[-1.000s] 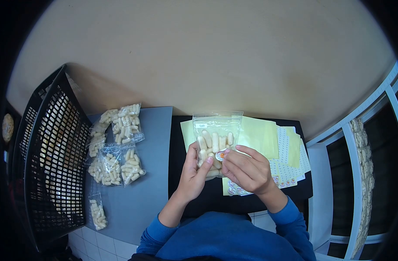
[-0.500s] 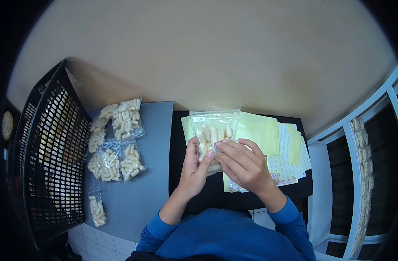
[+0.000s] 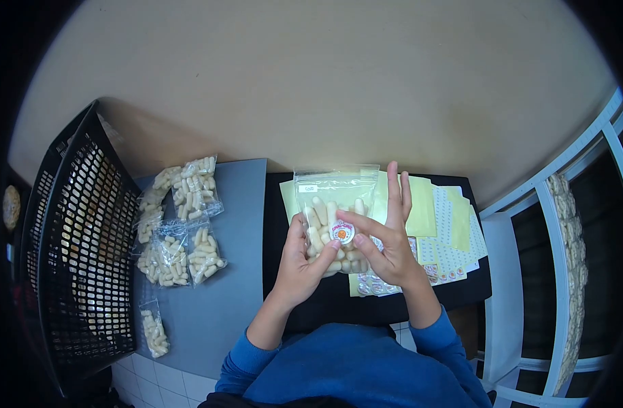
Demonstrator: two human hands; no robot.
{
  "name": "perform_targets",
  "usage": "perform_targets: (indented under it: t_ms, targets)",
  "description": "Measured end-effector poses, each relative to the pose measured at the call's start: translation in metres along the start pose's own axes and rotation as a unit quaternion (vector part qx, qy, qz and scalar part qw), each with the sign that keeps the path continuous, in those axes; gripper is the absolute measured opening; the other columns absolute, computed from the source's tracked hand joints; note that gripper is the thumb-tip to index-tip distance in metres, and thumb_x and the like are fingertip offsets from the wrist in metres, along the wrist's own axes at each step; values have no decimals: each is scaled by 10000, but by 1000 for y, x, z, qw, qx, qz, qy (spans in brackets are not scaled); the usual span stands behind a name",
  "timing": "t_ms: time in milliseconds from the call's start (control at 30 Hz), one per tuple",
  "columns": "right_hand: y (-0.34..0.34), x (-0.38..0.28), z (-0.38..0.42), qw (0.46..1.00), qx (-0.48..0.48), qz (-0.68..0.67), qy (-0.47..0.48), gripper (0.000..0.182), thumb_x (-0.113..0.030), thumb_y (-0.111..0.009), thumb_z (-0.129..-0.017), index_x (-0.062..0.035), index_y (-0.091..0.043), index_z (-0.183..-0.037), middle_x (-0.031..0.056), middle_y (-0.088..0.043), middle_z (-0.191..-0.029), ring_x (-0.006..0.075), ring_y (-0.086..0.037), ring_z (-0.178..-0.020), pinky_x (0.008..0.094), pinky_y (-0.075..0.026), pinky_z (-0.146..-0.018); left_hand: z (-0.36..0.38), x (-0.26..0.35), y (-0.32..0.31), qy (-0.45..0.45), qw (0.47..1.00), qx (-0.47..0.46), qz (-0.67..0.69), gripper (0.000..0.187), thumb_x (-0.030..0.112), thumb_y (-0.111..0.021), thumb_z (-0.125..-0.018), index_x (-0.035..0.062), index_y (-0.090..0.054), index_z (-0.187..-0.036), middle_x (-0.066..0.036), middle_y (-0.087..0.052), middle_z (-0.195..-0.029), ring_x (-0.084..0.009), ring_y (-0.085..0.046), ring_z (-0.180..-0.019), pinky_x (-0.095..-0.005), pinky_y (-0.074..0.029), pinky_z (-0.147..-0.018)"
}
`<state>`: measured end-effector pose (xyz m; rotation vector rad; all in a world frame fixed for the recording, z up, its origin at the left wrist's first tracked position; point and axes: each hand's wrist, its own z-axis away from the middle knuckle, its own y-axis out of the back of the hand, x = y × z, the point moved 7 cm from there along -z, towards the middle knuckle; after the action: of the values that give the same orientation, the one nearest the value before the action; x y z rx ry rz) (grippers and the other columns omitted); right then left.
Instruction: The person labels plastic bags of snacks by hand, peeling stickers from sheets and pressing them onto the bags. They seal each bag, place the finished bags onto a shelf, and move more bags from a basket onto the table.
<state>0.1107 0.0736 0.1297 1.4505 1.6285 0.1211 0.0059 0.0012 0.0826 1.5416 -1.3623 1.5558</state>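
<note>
A clear zip bag (image 3: pixel 335 178) full of pale, finger-shaped pieces is upright in front of me, with a small white label near its top. My left hand (image 3: pixel 300 268) grips the bag's left side, its thumb on the front beside a round sticker (image 3: pixel 342 232) with red lettering and an orange picture. Over the bag's right side, my right hand (image 3: pixel 388 248) has its index finger and thumb at the sticker's edge, while its other fingers stretch upward. Yellow backing sheets (image 3: pixel 420 214) and sheets of round stickers (image 3: pixel 373 284) lie behind and below the hands.
On the grey table (image 3: pixel 240 272) at left lie several filled clear bags (image 3: pixel 169 255), with one smaller bag (image 3: pixel 154 332) nearer me. A black perforated basket (image 3: pixel 87 251) stands at the far left. White shelving (image 3: pixel 553 272) holding more filled bags is at right, and a wall rises behind.
My right hand has shifted and spread, its other fingers now raised, uncovering the round sticker on the bag. My left hand keeps its hold on the bag.
</note>
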Motion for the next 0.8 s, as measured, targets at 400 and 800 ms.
perform_targets:
  t_ms: [400, 800]
  targets:
    - [15, 4, 30, 933, 209, -257, -140, 166, -61, -619, -742, -29, -624, -905, 82, -615, -863, 135, -578, -769, 242, -450, -685, 16, 10, -36, -15, 993, -94, -64, 410, 26, -556, -788, -1, -316, -1119, -115, -481, -1020, -121, -497, -958, -267, -452, -780]
    - [43, -10, 95, 956, 68, -227, -172, 560, -1, -570, -706, -46, -409, -1240, 135, -405, -1273, 259, -369, -1197, 345, -290, -983, 23, -26, -81, 73, 969, -231, -43, 319, 104, -525, -838, -5, -410, -1115, -78, -530, -992, -124, -503, -920, -270, -406, -811]
